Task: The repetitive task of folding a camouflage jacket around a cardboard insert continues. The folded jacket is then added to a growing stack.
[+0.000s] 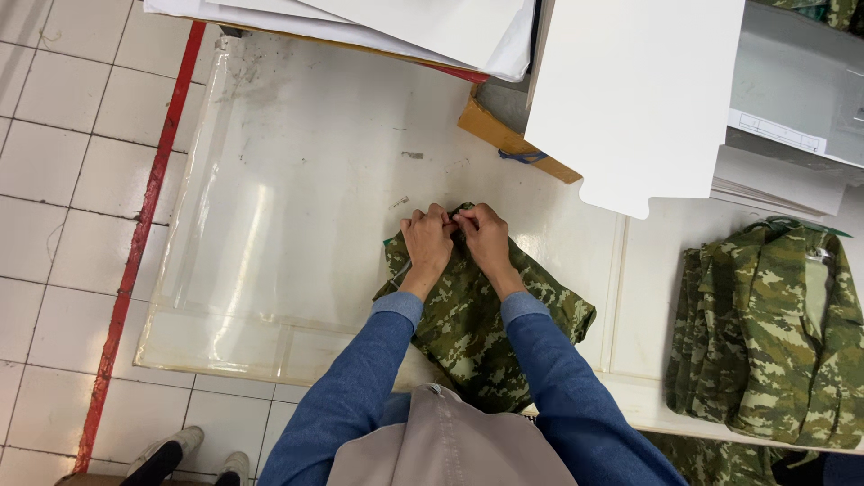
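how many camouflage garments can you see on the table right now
2. One camouflage garment lies under the left hand and right hand; a second camouflage garment lies at the table's right end. More camouflage cloth shows below the edge.

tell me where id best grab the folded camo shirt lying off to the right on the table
Probably at the collar end of the folded camo shirt, coming from the far side of the white table. The collar lies at the far end and looks firmest, with clear tabletop around it. Both the left hand and the right hand are gripping the other camo garment.
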